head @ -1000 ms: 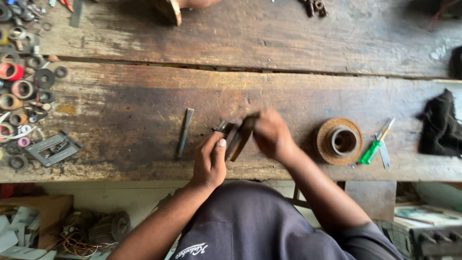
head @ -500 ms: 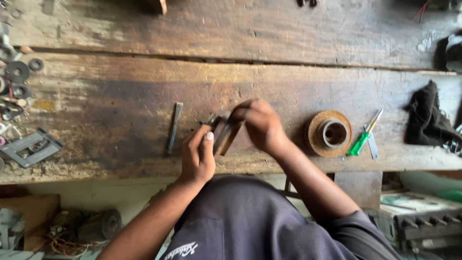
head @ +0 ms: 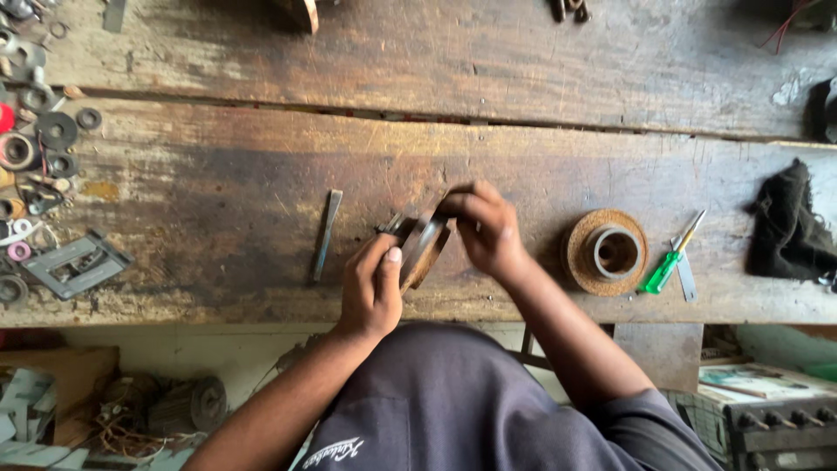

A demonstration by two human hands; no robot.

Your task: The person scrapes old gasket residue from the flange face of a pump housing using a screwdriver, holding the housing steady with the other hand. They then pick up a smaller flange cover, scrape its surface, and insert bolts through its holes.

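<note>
On worktop [head: 218,174] front edge: left hand [head: 370,288] and right hand [head: 488,228], fingers closed around brown metal part [head: 425,244]; flat bar [head: 328,234] just left.

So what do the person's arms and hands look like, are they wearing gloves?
No gloves. The left hand and right hand are both bare, and so are the forearms. No watch, rings or bracelets show. A dark grey short sleeve covers the right upper arm; the shirt has small pale writing low on the left side.
</note>
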